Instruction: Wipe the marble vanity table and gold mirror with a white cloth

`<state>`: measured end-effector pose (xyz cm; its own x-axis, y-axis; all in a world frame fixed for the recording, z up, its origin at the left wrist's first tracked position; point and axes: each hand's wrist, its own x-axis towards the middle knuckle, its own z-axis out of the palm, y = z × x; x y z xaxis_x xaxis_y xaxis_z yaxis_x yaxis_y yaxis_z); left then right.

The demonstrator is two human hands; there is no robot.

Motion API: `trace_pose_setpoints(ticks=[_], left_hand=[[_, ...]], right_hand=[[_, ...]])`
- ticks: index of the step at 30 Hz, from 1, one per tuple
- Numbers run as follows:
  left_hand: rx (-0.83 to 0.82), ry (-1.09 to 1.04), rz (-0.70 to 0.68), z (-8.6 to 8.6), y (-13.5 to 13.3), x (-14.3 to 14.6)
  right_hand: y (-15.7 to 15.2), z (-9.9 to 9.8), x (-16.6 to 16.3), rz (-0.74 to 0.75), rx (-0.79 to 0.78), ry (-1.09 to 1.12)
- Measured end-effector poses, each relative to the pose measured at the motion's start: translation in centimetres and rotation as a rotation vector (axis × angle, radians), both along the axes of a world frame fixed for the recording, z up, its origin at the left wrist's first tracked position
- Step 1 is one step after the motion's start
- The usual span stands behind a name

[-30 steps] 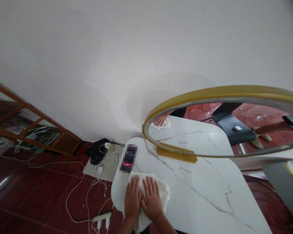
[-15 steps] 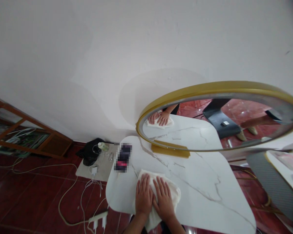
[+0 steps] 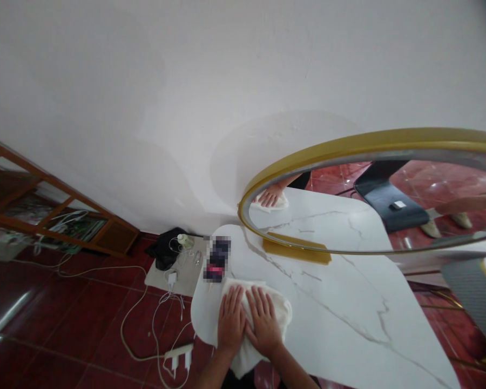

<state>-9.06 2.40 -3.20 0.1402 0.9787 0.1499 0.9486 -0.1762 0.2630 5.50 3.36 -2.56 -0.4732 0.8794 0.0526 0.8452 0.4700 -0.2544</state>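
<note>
A white cloth (image 3: 281, 319) lies spread on the white marble-patterned tabletop (image 3: 328, 335), its lower end hanging over the front edge. My left hand (image 3: 231, 319) rests flat on the cloth's left part, fingers stretched forward. Beside it, my right hand (image 3: 264, 321) presses flat on the cloth too, its thumb against my left hand. Just beyond the cloth, at the table's left side, is a blurred-out dark item with a pink patch (image 3: 216, 259). Both hands show only their backs.
A large gold-rimmed mirror (image 3: 340, 216) stands on a gold base (image 3: 295, 249) at the table's back, near the wall. Left on the red floor are a black bag (image 3: 168, 248), a bottle (image 3: 185, 240), cables and a power strip (image 3: 179, 351). A grey seat (image 3: 465, 292) is at right.
My hands and the cloth have slid left over the tabletop, closer to the blurred item and the left edge. The view has turned slightly left.
</note>
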Motion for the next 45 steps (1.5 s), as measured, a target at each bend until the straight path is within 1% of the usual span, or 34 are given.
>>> trace_pose_setpoints(ticks=[4, 8, 11, 16, 20, 25, 37, 41, 45], left_hand=[[0.041, 0.044, 0.021, -0.7, -0.3, -2.4], [0.056, 0.065, 0.033, -1.0, -0.4, -2.6], [0.049, 0.076, 0.006, -0.9, -0.4, -1.5], [0.040, 0.084, -0.082, -0.8, -0.1, 1.6], [0.042, 0.064, -0.101, -1.0, 0.8, 3.6], [0.028, 0.017, -0.064, -0.8, 3.2, 4.5], [0.024, -0.050, -0.012, -0.5, 10.3, 5.3], [0.036, -0.068, -0.008, -0.3, 11.2, 5.4], [0.030, -0.090, 0.024, -0.1, 10.5, 6.3]], right_hand=[[0.5, -0.1, -2.0, 0.060, -0.017, 0.037], [0.5, -0.4, -2.0, 0.070, -0.036, 0.065], [0.1, -0.4, -0.8, 0.054, -0.040, 0.070], [-0.9, -0.3, 2.3, -0.047, -0.027, 0.045], [-0.8, -0.6, 3.9, -0.106, -0.018, 0.023], [1.3, -0.6, 4.1, -0.143, -0.030, 0.026], [8.3, -0.9, 4.1, -0.178, -0.020, 0.031], [9.4, -0.7, 4.3, -0.153, -0.010, 0.025], [9.1, -0.3, 5.4, -0.140, -0.016, 0.042]])
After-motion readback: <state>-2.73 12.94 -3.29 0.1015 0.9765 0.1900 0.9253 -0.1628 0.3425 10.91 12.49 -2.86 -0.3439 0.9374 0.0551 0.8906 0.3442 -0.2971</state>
